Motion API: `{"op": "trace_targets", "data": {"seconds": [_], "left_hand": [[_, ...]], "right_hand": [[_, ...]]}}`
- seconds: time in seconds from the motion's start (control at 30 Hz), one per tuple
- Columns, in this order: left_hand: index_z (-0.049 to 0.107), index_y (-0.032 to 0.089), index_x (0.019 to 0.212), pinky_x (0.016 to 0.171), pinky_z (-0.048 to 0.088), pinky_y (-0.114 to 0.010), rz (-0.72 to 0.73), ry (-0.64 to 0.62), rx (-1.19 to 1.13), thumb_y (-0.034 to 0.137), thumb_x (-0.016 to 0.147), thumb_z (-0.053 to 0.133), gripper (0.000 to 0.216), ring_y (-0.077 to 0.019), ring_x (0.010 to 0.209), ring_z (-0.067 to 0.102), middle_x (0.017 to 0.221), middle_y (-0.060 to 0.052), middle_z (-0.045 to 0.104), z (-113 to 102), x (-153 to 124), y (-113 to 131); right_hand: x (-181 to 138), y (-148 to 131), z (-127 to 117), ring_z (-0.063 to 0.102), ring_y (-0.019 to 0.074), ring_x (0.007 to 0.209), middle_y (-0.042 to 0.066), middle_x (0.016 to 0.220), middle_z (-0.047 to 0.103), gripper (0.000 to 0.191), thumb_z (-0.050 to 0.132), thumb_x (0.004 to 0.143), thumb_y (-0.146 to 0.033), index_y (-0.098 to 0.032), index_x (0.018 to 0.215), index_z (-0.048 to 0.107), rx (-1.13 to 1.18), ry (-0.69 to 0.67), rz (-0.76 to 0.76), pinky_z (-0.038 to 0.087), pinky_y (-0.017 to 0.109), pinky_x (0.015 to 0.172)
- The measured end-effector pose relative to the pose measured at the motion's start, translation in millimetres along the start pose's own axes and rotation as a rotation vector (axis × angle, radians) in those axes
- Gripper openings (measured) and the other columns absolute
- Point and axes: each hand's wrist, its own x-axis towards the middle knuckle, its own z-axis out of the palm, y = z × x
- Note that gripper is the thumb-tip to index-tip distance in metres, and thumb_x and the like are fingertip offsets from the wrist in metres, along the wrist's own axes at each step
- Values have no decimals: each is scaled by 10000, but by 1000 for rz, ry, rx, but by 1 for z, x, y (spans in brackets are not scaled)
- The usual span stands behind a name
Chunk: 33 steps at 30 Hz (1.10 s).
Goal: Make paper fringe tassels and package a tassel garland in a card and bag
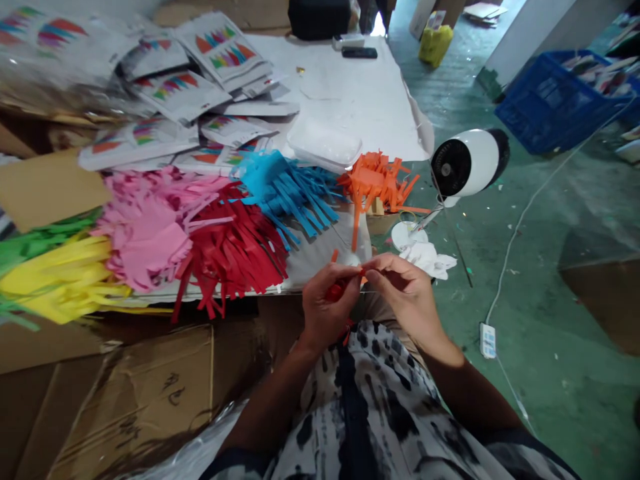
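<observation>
Close to my lap, at the table's front edge, my left hand [327, 303] is closed around a bunched red paper piece [336, 289]. The fingertips of my right hand [411, 299] meet it and pinch a small red end of the same piece. My fingers cover most of its shape. Just beyond my hands lies a pile of orange fringed paper [376, 179]. To the left, red fringed paper [235, 243] hangs over the table edge, with blue fringed paper [287, 187] behind it. Pink fringed paper [150, 233] and yellow fringed paper [60, 277] spread farther left.
Printed white packets [185, 90] are heaped at the back left. A clear plastic tray [325, 143] and a phone [359, 53] lie on the white table. At right stand a fan [470, 163], a blue crate [545, 100] and a power strip [488, 341]. Cardboard [145, 393] lies below left.
</observation>
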Motion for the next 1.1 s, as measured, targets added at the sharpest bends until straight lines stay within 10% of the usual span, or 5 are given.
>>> {"op": "trace_targets", "data": {"seconds": [1.1], "left_hand": [[756,200,894,717,535,-215,195,-159,219,241,927,737,56,-113,735,676,813,5,740,11,5,-23]], "right_hand": [[-8,13,-15,610,154,866,10,913,651,215,624,1022,-394,-226,889,634,-80,60,-66,500,308,826]]}}
